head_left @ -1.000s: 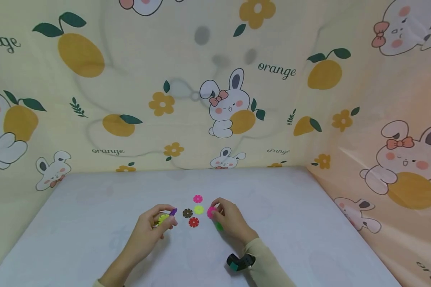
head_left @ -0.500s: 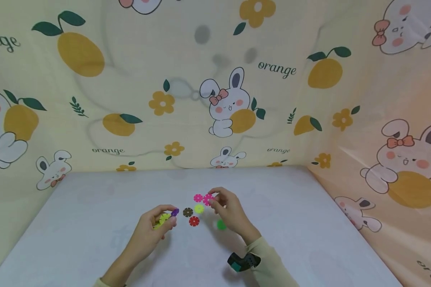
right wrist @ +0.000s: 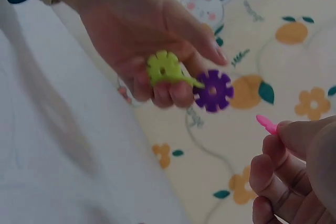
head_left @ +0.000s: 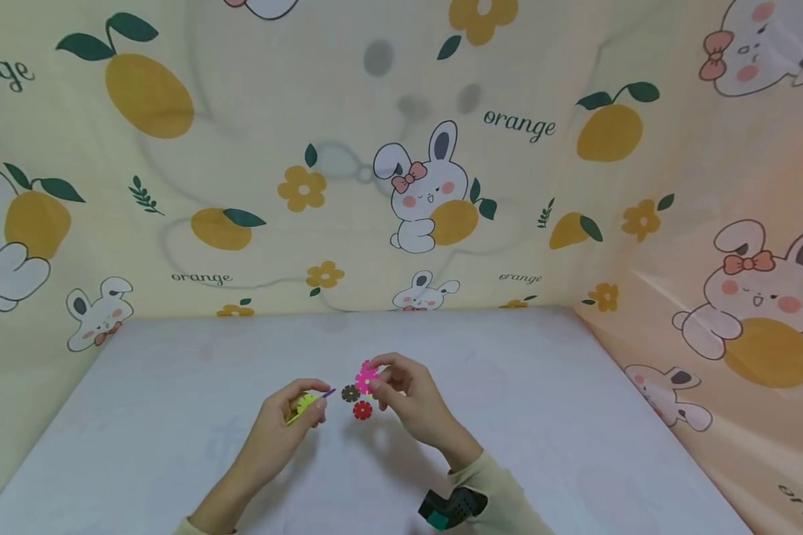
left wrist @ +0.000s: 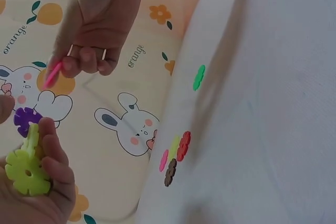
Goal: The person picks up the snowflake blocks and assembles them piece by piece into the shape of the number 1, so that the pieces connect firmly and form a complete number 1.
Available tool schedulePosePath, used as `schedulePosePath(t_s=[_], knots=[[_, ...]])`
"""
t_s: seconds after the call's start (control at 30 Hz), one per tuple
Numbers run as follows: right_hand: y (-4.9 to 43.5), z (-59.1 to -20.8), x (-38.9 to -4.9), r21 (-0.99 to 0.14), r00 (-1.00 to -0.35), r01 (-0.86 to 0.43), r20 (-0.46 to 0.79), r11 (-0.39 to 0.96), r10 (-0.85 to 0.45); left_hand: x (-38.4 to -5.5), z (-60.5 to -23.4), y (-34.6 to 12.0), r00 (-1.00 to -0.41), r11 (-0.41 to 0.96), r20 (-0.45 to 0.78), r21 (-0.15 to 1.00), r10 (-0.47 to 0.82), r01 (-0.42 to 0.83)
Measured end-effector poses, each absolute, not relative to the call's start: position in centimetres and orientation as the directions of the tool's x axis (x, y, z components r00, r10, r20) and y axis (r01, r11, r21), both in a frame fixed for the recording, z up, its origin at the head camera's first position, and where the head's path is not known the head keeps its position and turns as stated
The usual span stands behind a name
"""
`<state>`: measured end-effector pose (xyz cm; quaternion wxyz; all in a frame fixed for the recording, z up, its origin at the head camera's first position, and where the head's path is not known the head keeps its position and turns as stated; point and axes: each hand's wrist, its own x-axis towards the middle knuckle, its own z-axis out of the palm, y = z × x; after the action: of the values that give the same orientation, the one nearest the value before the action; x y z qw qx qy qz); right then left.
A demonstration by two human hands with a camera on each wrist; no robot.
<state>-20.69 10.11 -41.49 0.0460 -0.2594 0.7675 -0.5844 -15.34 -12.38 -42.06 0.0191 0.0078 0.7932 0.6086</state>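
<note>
My left hand [head_left: 277, 420] holds a joined cluster of notched plastic snowflake discs. Yellow-green discs [left wrist: 28, 172] lie against its fingers, and a purple snowflake disc [right wrist: 213, 91] slots onto them, sticking out past the fingertips. Between thumb and fingertips, my right hand [head_left: 418, 401] pinches a pink snowflake disc [right wrist: 266, 124] by its edge, raised over the table. The pink and purple discs are close but apart in the right wrist view. Below lie a brown disc [head_left: 350, 394], a red disc [head_left: 362, 410], a yellow disc [left wrist: 174, 148] and another pink disc [left wrist: 164, 160].
A green disc [left wrist: 199, 77] lies apart from the others on the white table [head_left: 174, 446]; in the head view the right hand hides it. A printed rabbit-and-orange cloth [head_left: 348, 96] hangs behind and at the sides. A black device [head_left: 451, 509] is on the right wrist.
My right hand has lifted the pink disc off the table and carried it left, toward the left hand. The left hand stays nearly in place, its purple disc now turned edge-on in the head view.
</note>
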Motion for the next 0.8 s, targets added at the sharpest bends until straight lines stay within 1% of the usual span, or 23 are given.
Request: schedulePosePath(t_s=[0.37,0.6,0.8], knots=[[9.2,-40.7,-19.4,-0.933,-0.845,-0.327,0.218,0.15,-0.488,-15.2,-41.7,-12.4,-0.999,0.246,-0.007,0.969,0.036,0.002],[8.9,-40.3,-18.9,-0.929,-0.832,-0.351,0.253,0.115,-0.493,-15.0,-41.7,-12.6,-0.996,0.194,0.054,0.979,0.073,0.068],[8.8,-40.3,-18.7,-0.932,-0.835,-0.346,0.253,0.11,-0.489,-15.0,-41.8,-12.8,-0.991,0.167,0.088,0.98,0.1,0.104]])
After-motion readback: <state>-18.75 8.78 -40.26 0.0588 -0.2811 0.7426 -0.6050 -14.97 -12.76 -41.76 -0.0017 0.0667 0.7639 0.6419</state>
